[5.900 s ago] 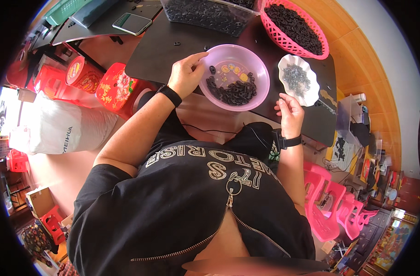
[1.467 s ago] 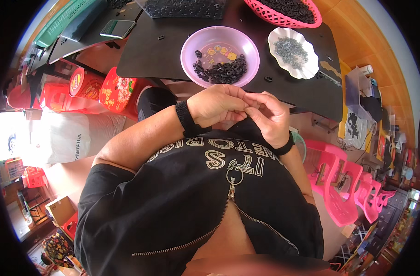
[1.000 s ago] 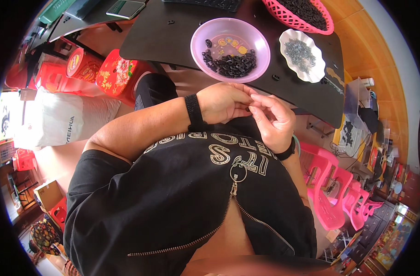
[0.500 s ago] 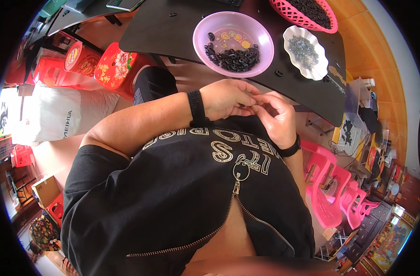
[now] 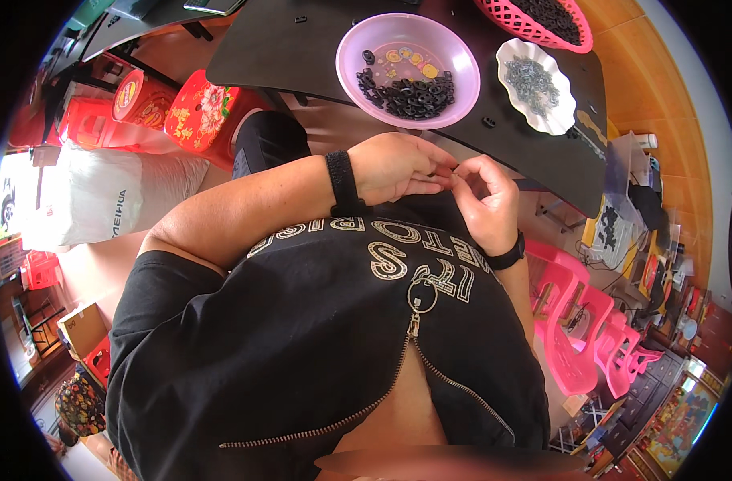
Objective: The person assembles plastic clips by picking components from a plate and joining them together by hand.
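My left hand (image 5: 391,170) and my right hand (image 5: 492,207) meet at the fingertips in front of my chest, just short of the table edge. The fingers of the left are closed together, with a tiny dark spot showing between them; what it is I cannot make out. Thumb and forefinger of the right are pinched beside the left fingertips, and anything in that pinch is too small or hidden. Beyond the hands stands a lilac bowl (image 5: 354,36) with many small black oval pieces (image 5: 418,98). A white scalloped dish (image 5: 565,116) to its right holds small clear or silvery pieces (image 5: 532,84).
A pink lattice basket (image 5: 494,14) of black pieces sits at the far right of the dark table (image 5: 269,56). One loose black piece (image 5: 488,123) lies near the edge. Red stools (image 5: 201,116) and a white sack (image 5: 101,196) are at left, pink chairs (image 5: 570,353) at right.
My fingertips have shifted slightly: the left fingers are straighter, and the right hand has moved a little to the right, its thumb and forefinger more rounded.
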